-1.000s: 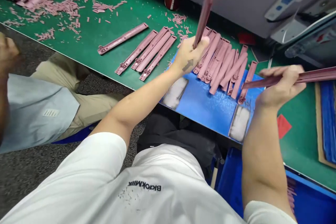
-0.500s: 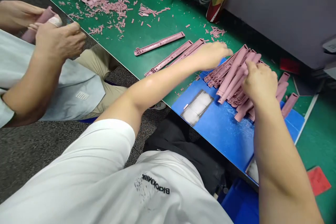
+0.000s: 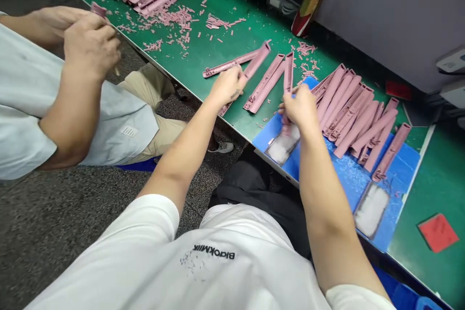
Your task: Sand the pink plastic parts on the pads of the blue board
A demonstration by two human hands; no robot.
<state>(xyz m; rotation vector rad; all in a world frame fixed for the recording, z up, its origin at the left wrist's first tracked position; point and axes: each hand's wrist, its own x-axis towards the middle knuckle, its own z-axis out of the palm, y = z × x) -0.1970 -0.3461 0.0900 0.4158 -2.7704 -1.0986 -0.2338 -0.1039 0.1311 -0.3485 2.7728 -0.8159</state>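
Left-hand strip [image 3: 258, 59], pink and slim, was clamped at its near end in the fingers of the left hand [image 3: 228, 88]. Its far end tilted up off the green counter [image 3: 218, 41], just above a lone strip [image 3: 225, 65] lying flat there. The right hand [image 3: 300, 106] had its fingers closed round the right-hand strip [image 3: 289, 70], which was held nearly upright over the near corner of the blue mat [image 3: 327, 174]. A pair of loose strips [image 3: 267, 82] lay between the two hands, and a long row of strips [image 3: 350, 106] leaned side by side across the mat, just beside the right hand. Doing this well probably meant a firm grip low on each piece, since such thin plastic looked likely to flex or twist. It also meant lifting each free end clear, so that it caught neither the loose pair nor the row. Pink scraps [image 3: 170, 17] littered the counter farther off and looked worth avoiding when setting a piece down. A co-worker's hands [image 3: 89, 41], busy with another pink piece [image 3: 98, 8], were well apart to the left.
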